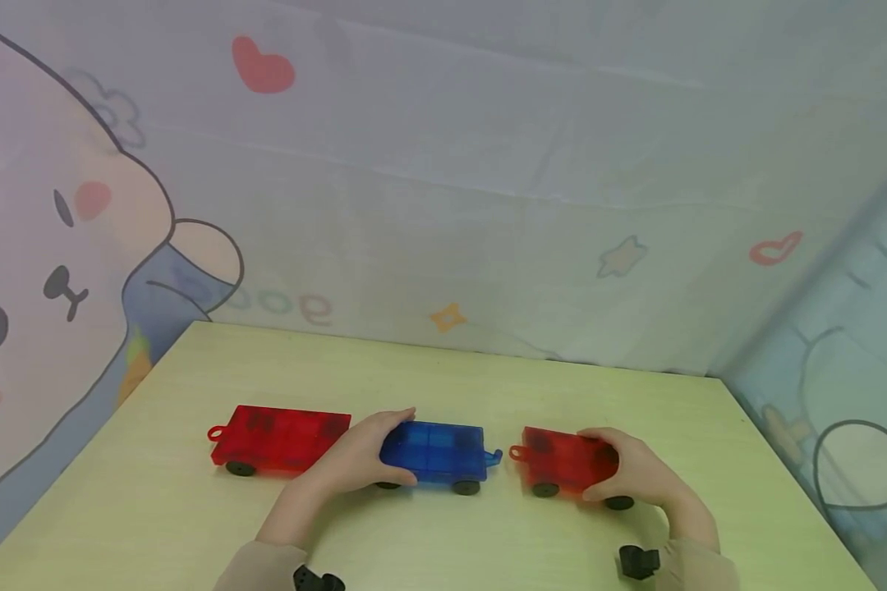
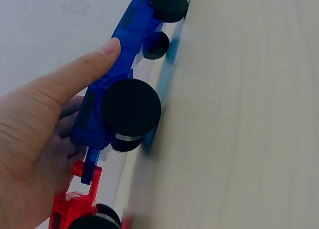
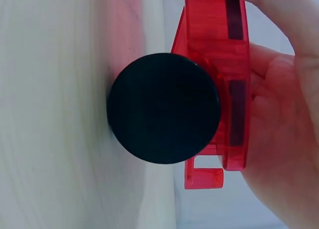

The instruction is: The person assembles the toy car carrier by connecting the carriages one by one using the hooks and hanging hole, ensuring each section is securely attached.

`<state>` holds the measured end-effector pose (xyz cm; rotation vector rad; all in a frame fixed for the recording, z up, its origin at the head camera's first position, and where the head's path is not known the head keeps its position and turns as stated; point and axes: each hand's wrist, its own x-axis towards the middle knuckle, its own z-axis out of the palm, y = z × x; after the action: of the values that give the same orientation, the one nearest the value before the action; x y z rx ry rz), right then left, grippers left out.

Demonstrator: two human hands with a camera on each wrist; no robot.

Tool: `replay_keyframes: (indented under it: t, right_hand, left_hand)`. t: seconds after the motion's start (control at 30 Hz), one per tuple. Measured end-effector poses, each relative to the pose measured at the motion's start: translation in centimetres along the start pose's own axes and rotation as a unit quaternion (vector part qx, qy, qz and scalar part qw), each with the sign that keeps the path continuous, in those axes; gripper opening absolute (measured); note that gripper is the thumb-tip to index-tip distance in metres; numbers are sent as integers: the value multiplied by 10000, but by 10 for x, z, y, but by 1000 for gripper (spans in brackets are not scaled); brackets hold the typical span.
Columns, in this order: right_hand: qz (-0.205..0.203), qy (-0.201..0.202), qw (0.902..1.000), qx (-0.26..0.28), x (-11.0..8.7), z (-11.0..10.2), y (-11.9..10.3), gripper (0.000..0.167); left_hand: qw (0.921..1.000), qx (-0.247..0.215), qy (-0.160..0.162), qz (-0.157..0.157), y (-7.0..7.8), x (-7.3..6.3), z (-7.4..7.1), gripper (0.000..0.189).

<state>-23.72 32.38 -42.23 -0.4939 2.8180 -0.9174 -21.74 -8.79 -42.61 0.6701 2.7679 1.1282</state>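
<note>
My left hand (image 1: pixel 358 451) grips a translucent blue toy train car (image 1: pixel 443 450) with black wheels, thumb on the near side and fingers on the far side. From its right end a blue hook (image 1: pixel 494 457) points toward the red loop (image 1: pixel 518 452) of a shorter red toy train car (image 1: pixel 562 458), with a small gap between. My right hand (image 1: pixel 639 468) holds that car by its right end. Left of the blue car stands a longer red toy train car (image 1: pixel 288 435), partly behind my left hand. In the left wrist view, a blue end piece (image 2: pixel 89 166) overlaps a red coupling (image 2: pixel 94 181).
All the cars are lined up on a pale wooden table (image 1: pixel 443 542). A printed cloth backdrop (image 1: pixel 443 164) with cartoon figures hangs behind it and at the sides. Black wrist devices (image 1: pixel 639 562) show near both cuffs.
</note>
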Motion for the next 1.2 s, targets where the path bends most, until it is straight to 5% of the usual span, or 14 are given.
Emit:
replay_keyframes:
  t: [1.2]
  right_hand:
    - [-353, -120, 9993, 74, 6, 6, -17, 82]
  left_hand:
    - [10000, 8, 25, 12, 0, -1, 0, 88]
